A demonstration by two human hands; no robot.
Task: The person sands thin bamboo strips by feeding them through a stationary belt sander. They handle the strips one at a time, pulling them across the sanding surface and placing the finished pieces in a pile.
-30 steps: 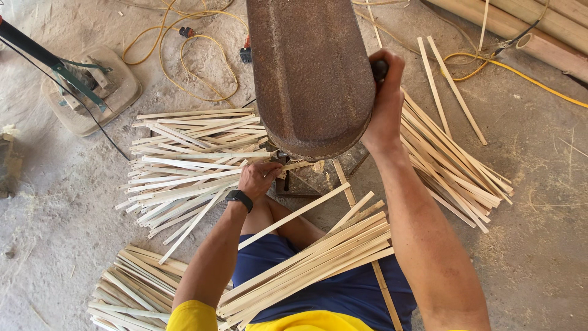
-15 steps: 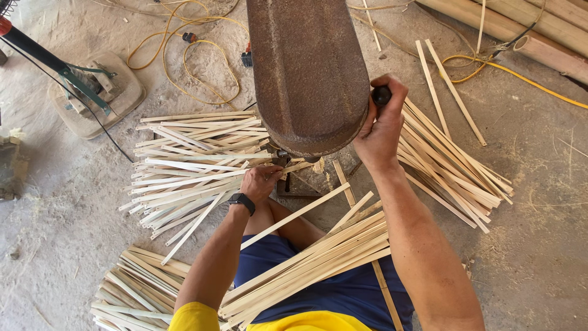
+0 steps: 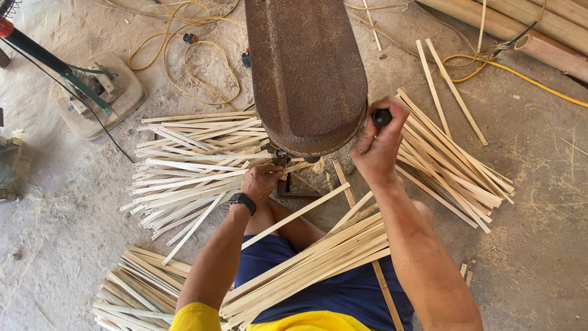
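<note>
Gripped in the right hand [image 3: 378,144], fingers clenched around it, is a round black knob handle [image 3: 382,117] at the right side of the rusty brown metal machine housing [image 3: 306,73], arm raised and bent. Left hand [image 3: 262,182], a black wristwatch [image 3: 242,202] on its wrist, reaches under the housing's near edge and pinches a pale split bamboo strip [image 3: 294,167]. More pale strips lie across the blue-shorted lap [image 3: 306,270] and fanned on the dusty concrete floor [image 3: 539,245] left and right.

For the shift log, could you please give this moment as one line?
right hand: grips black knob | left hand: on pale wooden strip under rusty brown machine head
</note>
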